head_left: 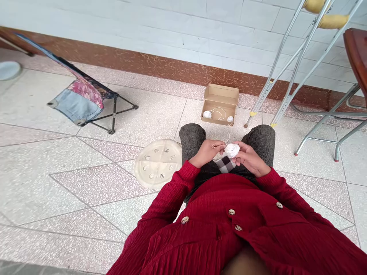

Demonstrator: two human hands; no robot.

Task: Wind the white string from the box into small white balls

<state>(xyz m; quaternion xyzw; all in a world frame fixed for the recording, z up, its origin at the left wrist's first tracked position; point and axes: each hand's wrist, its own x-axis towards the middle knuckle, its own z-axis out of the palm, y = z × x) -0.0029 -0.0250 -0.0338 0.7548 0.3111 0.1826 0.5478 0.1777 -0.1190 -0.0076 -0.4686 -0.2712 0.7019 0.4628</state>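
Note:
A white ball of yarn (pixel 232 150) rests in my right hand (pixel 250 157), its fingers wrapped round the ball's right side. My left hand (pixel 211 149) is closed in a pinch at the ball's left edge, apparently on the yarn strand. From there a thin strand (pixel 230 131) runs up to an open cardboard box (pixel 220 97) on the floor beyond my knees. Inside the box lie a larger white yarn ball (pixel 207 114) at the left and a smaller one (pixel 230 119) at the right, with loose loops between. A checked cloth (pixel 225 164) shows on my lap beneath my hands.
A folding chair (pixel 86 101) stands to the left. A round, pale plastic lid-like disc (pixel 156 162) with holes lies left of my knees. Metal crutches (pixel 286 76) lean against the tiled wall at the right, beside a metal-legged chair (pixel 329 114).

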